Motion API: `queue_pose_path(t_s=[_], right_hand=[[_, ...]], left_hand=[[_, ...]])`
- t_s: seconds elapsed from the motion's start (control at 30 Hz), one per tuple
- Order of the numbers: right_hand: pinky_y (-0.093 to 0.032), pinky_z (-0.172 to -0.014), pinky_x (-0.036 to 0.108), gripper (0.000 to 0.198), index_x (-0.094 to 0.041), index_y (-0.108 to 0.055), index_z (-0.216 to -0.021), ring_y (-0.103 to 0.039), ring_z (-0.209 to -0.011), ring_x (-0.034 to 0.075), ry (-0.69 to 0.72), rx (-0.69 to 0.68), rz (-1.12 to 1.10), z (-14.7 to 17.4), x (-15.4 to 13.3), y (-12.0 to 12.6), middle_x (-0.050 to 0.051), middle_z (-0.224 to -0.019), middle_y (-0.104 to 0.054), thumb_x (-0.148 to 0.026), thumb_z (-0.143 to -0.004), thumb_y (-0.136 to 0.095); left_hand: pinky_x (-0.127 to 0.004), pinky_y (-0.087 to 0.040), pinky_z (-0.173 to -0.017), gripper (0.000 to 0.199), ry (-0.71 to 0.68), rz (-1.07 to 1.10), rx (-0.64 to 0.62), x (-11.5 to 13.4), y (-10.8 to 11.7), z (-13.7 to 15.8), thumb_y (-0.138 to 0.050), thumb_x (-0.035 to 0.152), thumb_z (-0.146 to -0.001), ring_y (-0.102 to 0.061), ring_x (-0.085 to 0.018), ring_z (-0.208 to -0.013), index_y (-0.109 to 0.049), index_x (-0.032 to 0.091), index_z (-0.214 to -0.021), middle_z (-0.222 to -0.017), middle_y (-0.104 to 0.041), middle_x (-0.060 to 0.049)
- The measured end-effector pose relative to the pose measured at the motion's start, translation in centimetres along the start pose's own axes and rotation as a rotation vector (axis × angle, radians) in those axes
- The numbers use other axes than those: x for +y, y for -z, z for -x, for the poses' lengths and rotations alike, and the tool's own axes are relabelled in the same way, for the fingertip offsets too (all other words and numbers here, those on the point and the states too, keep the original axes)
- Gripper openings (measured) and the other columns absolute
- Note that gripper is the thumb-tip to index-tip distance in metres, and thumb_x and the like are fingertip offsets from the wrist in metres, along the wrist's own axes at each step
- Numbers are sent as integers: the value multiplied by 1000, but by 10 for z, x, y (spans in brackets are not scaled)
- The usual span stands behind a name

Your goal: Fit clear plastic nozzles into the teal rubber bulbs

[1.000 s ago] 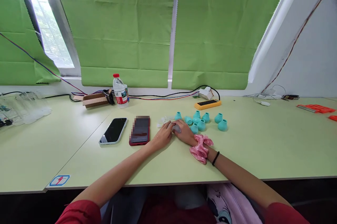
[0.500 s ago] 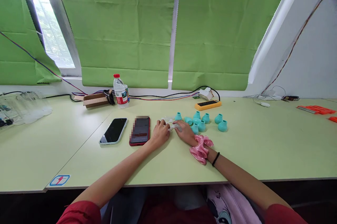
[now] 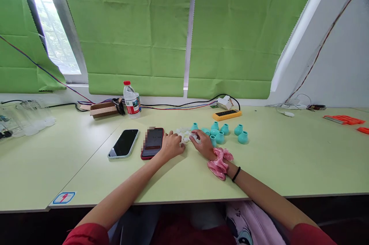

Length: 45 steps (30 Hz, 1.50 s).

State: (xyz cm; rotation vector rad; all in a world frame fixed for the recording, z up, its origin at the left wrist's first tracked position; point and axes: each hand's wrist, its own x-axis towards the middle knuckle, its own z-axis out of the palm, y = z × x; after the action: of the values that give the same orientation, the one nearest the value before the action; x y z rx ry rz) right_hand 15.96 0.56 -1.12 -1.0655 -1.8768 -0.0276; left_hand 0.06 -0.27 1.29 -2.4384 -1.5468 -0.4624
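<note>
Between my hands lies a small cluster of translucent white pieces, too small to name by kind. My left hand rests at the left of this cluster, fingers apart and palm down, beside the red-edged phone. My right hand, with a pink scrunchie on the wrist, pinches one translucent white piece between thumb and fingers. Several teal vase-shaped pieces stand or lie just beyond and to the right of my right hand, some partly hidden by it.
Left of the red-edged phone is another phone in a pale case. Farther back stand a water bottle, a cardboard box and a yellow power strip. Clear containers lie far left, orange parts far right.
My left hand has moved slightly left, away from the white pieces, uncovering more of them. My right hand stays nearly in place, the white piece in it now showing more clearly.
</note>
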Motion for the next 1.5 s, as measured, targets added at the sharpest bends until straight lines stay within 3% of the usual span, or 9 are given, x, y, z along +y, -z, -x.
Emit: queue_pose_path(t_s=[0.23, 0.5, 0.67, 0.87, 1.03, 1.3, 1.5], right_hand=[[-46, -68, 31, 16, -17, -55, -86, -55, -71, 16, 79, -57, -11, 2, -3, 2, 5, -82, -60, -21, -73, -46], [-49, -51, 24, 27, -14, -61, -86, -59, -55, 13, -196, -44, -232, 4, -4, -1, 5, -69, -65, -32, -66, -57], [-44, -46, 21, 23, -15, -65, -82, -53, -45, 10, -116, -69, -187, 3, -10, 4, 3, -60, -64, -32, -72, -52], [-47, -54, 23, 15, -16, -67, -75, -59, -62, 14, -138, -147, -260, 3, -6, 1, 5, -75, -66, -21, -67, -55], [-49, -59, 24, 26, -15, -66, -82, -60, -71, 15, -129, -208, -262, 4, 1, -3, 6, -83, -65, -10, -61, -50], [-47, -53, 28, 28, -13, -65, -89, -56, -52, 15, -206, -204, -186, 5, 4, -3, 9, -72, -65, -20, -63, -56], [-42, -52, 23, 24, -15, -64, -89, -50, -48, 10, -100, -223, -109, 2, -3, 3, 4, -65, -63, -21, -71, -49]], left_hand=[[-37, -35, -70, 17, -11, -14, -58, -2, -2, -1, -48, 25, -67, -46, -26, -86, -62, 16, -72, -78, -59, -11], [-33, -37, -69, 19, -14, 4, -92, -3, -3, -4, -44, 17, -69, -46, -23, -86, -63, 16, -72, -77, -60, -10], [-32, -39, -69, 20, -59, 52, -116, -2, -1, -5, -46, 20, -68, -47, -23, -86, -64, 16, -75, -79, -60, -9], [-31, -39, -70, 21, -37, 87, -106, -4, -4, -5, -46, 17, -68, -48, -23, -85, -65, 16, -75, -77, -61, -9], [-30, -39, -68, 21, -91, 103, -78, -5, -7, -5, -45, 17, -68, -49, -23, -82, -65, 15, -73, -75, -61, -10], [-30, -40, -69, 19, -31, 180, -87, -5, -6, -6, -52, 24, -65, -49, -23, -84, -66, 17, -76, -79, -62, -9], [-29, -39, -68, 18, -64, 213, -73, -3, -5, -5, -51, 18, -65, -50, -22, -83, -66, 16, -74, -78, -62, -9]])
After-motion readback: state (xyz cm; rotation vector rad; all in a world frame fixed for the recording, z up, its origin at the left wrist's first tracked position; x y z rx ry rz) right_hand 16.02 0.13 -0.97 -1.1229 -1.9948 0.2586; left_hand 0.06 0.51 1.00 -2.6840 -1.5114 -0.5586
